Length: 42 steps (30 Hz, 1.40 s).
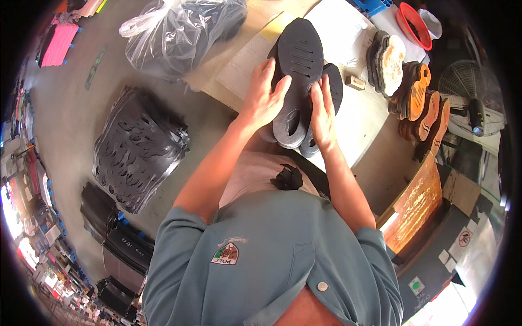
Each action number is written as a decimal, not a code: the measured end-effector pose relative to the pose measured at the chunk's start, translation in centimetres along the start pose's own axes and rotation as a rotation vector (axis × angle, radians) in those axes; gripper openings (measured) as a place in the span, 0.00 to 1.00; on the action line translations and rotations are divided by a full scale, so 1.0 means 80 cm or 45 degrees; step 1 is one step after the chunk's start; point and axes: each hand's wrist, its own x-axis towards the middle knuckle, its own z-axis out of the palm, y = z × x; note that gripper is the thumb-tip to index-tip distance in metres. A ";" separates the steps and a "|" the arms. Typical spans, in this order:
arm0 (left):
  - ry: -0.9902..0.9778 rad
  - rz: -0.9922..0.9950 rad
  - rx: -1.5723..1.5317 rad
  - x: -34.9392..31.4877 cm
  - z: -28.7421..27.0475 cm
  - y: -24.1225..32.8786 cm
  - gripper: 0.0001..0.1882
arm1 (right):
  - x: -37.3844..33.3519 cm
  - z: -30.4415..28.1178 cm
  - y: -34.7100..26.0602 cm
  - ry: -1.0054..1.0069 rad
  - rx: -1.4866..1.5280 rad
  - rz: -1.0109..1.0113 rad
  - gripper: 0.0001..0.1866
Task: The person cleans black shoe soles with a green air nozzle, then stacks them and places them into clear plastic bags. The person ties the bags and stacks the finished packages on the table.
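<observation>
Left hand [263, 99]: thumb and fingers parted, gripping the black sole stack [299, 54].
Right hand [324, 120]: fingers nearly straight, holding its right side.
Black sole stack: between both hands, by the table [356, 126].
Hidden: underside; right thumb unclear.

Two sets of fingers are pressing in from either side, one left [264, 76] and one right [327, 96]. At least two stacks of black soles are standing there: one front stack [299, 46] and one second stack [334, 81] just beside it. One small block [355, 82] is sitting on one worktop [353, 130]. Farther right, one pale-topped stack [392, 65] and at least three orange-and-brown stacks [417, 100] are leaning; their single soles are overlapping too closely for me to count. One red basin [401, 23] and one fan [477, 103] are standing beyond. To the left, one clear plastic bag [174, 43] is bulging, and one pile of black cut sheets [136, 152] is lying on the floor.
</observation>
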 end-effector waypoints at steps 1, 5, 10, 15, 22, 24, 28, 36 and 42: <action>-0.099 -0.157 -0.048 -0.005 -0.003 0.003 0.39 | -0.011 0.001 0.000 0.004 0.194 0.020 0.45; -0.324 -0.317 -0.310 -0.015 -0.007 0.020 0.49 | -0.047 0.031 -0.007 0.092 0.472 0.257 0.43; -0.322 -0.184 -0.036 -0.012 -0.022 0.017 0.42 | -0.049 0.062 -0.015 0.009 0.056 0.206 0.48; -0.228 -0.117 0.027 -0.011 -0.022 0.012 0.37 | -0.051 -0.005 -0.001 -0.149 0.048 0.163 0.47; -0.224 0.317 -0.164 -0.080 -0.030 0.119 0.24 | -0.027 -0.125 0.117 0.595 -0.348 0.376 0.47; -0.602 0.014 -0.247 -0.124 0.001 0.133 0.23 | -0.004 -0.129 0.140 0.553 -0.576 0.328 0.39; -0.633 -0.366 0.091 -0.131 0.108 0.043 0.35 | 0.020 -0.130 0.132 0.551 -0.500 0.547 0.32; -0.284 -0.388 0.246 -0.118 0.184 -0.067 0.34 | 0.033 -0.112 0.100 0.500 -0.071 0.694 0.39; -0.341 -0.448 0.140 -0.112 0.176 -0.076 0.31 | 0.033 -0.105 0.114 0.548 -0.262 0.610 0.48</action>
